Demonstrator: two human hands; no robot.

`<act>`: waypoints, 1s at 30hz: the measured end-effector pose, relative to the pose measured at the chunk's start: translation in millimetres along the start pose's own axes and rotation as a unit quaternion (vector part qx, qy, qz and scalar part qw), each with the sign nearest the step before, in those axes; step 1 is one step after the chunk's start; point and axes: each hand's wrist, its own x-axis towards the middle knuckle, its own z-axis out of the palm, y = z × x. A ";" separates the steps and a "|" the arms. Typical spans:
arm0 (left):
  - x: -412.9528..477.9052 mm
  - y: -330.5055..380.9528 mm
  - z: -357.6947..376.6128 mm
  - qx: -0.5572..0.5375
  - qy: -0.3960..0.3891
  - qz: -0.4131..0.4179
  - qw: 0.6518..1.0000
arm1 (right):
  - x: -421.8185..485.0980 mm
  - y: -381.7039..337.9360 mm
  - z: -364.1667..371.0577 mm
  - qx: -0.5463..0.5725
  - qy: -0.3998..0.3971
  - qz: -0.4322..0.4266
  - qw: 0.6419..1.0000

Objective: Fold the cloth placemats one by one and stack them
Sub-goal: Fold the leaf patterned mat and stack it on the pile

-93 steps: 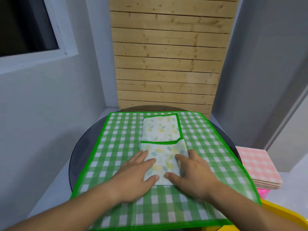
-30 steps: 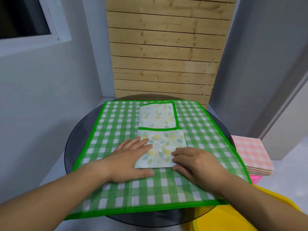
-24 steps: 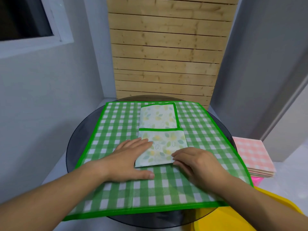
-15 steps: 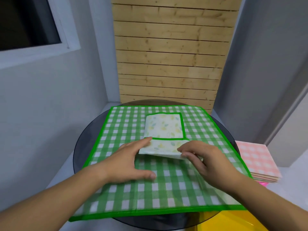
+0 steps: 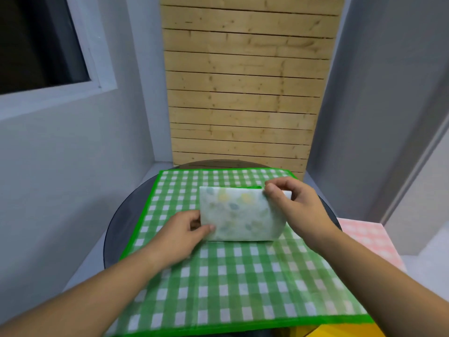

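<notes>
Head view | left hand (image 5: 181, 235) pinches folded floral placemat (image 5: 239, 215) near corner | right hand (image 5: 295, 206) grips its far edge | green checked cloth (image 5: 243, 283) beneath

Round dark glass table (image 5: 114, 229) before me, centre frame. A green-checked cloth (image 5: 243, 283) lies spread flat over most of it, its lower-left corner passing beyond the rim.

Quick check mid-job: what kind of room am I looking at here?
Probably a corner of a home or small staged room: a round dark glass table stands between grey walls, with a wooden slat panel behind it and a white-framed window at the left.
</notes>
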 end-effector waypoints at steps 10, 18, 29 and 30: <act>26.7 -1.6 0.8 0.027 0.022 -0.072 0.997 | 0.9 61.7 6.8 -0.142 -0.064 0.143 0.977; 28.7 5.0 6.4 0.017 0.039 -0.102 0.994 | -2.1 67.3 9.8 -0.248 -0.084 0.126 0.957; 24.6 3.0 34.7 0.230 0.022 -0.074 0.970 | -1.7 69.2 22.0 -0.421 -0.126 0.123 0.890; 23.9 2.2 39.5 0.258 0.016 -0.078 0.963 | -1.4 68.0 23.2 -0.437 -0.129 0.129 0.881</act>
